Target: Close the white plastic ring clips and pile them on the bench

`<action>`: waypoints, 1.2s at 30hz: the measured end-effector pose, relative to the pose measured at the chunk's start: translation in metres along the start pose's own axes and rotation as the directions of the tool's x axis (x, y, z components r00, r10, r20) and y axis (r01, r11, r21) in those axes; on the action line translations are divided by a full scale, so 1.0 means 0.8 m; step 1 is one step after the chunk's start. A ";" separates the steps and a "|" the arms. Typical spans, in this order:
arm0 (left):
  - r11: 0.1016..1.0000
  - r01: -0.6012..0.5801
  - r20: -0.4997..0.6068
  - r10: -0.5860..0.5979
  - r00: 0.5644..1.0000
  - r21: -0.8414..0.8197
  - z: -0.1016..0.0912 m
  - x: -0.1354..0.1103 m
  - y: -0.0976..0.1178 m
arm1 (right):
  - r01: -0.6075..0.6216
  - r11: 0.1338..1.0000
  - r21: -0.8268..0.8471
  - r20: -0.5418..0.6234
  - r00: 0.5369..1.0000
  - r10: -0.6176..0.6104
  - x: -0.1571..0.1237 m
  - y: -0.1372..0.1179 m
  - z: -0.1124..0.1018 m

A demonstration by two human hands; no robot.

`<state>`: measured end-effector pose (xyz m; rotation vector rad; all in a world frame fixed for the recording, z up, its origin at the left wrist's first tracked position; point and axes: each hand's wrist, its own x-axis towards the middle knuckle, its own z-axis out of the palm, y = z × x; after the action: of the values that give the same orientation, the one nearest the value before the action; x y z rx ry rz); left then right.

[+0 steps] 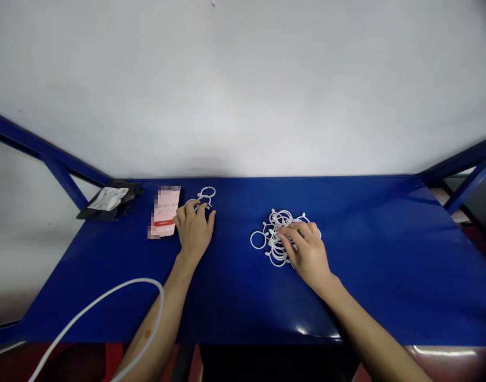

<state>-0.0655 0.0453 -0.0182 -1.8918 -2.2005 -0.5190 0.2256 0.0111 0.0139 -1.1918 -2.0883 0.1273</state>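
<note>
A tangled pile of thin white plastic rings (278, 254), each with a small knob, lies right of the middle of the blue table. My right hand (309, 254) rests over the right side of this pile, with thumb and fingertips closed together on a white ring; the fingers partly hide the grip. Farther left, a few more white rings (207, 192) lie near the table's back. My left hand (194, 228) is above their near side, its fingers bent but apart and the thumb held away. It partly covers these rings, and nothing shows in its grasp.
A phone with a timer on its screen (165, 212) lies left of my left hand. Beyond it is a black plastic bag with a white label (109, 199). A white cable (103, 297) loops over my left forearm. Behind the blue table (235, 297) stands a white wall.
</note>
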 end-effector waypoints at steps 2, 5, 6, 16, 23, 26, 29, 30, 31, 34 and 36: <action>1.000 -0.012 0.015 0.012 1.000 0.002 -0.002 -0.001 0.002 | -0.010 0.997 -0.070 -0.024 1.000 0.009 0.001 0.000 0.001; 0.991 -0.068 0.044 0.073 0.996 -0.112 -0.015 -0.006 0.014 | -0.010 0.997 -0.083 -0.056 0.998 0.005 0.001 -0.001 0.002; 0.974 -0.079 0.066 0.095 0.993 -0.211 -0.022 -0.009 0.019 | 0.005 0.998 -0.066 -0.059 0.998 -0.009 0.000 -0.003 0.002; -0.026 0.532 0.420 0.581 0.697 -0.846 -0.065 -0.057 0.069 | 0.100 0.930 0.353 0.033 0.992 -0.120 -0.011 -0.031 0.005; -0.083 0.569 0.440 0.547 0.712 -0.818 -0.056 -0.068 0.085 | -0.045 0.851 0.524 0.093 0.996 -0.005 -0.022 -0.033 0.013; -0.010 0.543 0.472 0.482 0.738 -0.840 -0.056 -0.069 0.085 | -0.102 0.801 0.590 0.150 0.989 0.015 -0.021 -0.035 0.012; 0.102 0.446 0.449 0.382 0.808 -0.889 -0.053 -0.070 0.086 | -0.159 0.768 0.621 0.199 0.979 0.042 -0.019 -0.035 0.011; 0.139 0.402 0.425 0.355 0.833 -0.905 -0.052 -0.070 0.086 | -0.173 0.760 0.626 0.215 0.976 0.045 -0.019 -0.035 0.010; 0.174 0.357 0.396 0.335 0.855 -0.918 -0.050 -0.071 0.086 | -0.181 0.755 0.631 0.230 0.972 0.042 -0.019 -0.035 0.009; 0.277 0.226 0.313 0.326 0.892 -0.934 -0.047 -0.071 0.087 | -0.164 0.750 0.641 0.253 0.968 -0.005 -0.017 -0.037 0.005; 0.361 0.128 0.267 0.369 0.890 -0.924 -0.047 -0.067 0.083 | -0.125 0.769 0.626 0.243 0.969 -0.040 -0.014 -0.038 0.004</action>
<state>0.0052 -0.0099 0.0059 -2.9398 -2.0816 -1.8200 0.2056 -0.0139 0.0179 -0.8175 -1.9595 0.9776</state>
